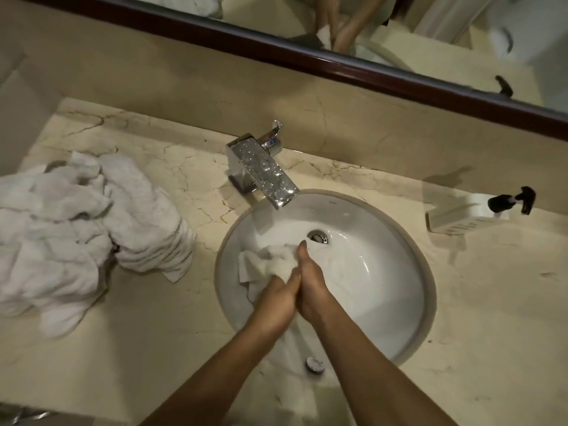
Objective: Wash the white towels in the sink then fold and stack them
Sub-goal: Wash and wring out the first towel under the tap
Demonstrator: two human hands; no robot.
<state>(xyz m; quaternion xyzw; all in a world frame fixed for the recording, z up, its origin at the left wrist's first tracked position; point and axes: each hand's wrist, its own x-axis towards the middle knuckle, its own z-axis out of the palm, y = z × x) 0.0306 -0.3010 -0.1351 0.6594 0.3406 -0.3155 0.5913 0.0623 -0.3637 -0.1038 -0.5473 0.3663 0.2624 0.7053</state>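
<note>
Both hands were over the sink (408, 281), pressed together side by side around one white towel (264, 265). Left hand (273, 302) was curled on the towel's bunched part, right hand (310, 281) was against it with fingers running along the cloth toward the drain (318, 236); right-hand grip looked like a squeeze on the same towel, though the fingertips were partly hidden. The towel sat in the left half of the bowl, and a tail of it hung down under the forearms over the front rim. Faucet (264, 170) stood behind the bowl, spout over the rim; couldn't tell if water was running. A heap of crumpled white towels (76, 235) lay on the table (491, 318) well left of the sink. Soap bottle (470, 213) with a black pump sat on the right side of the table, near the wall. Mirror (430, 35) ran along the top.
</note>
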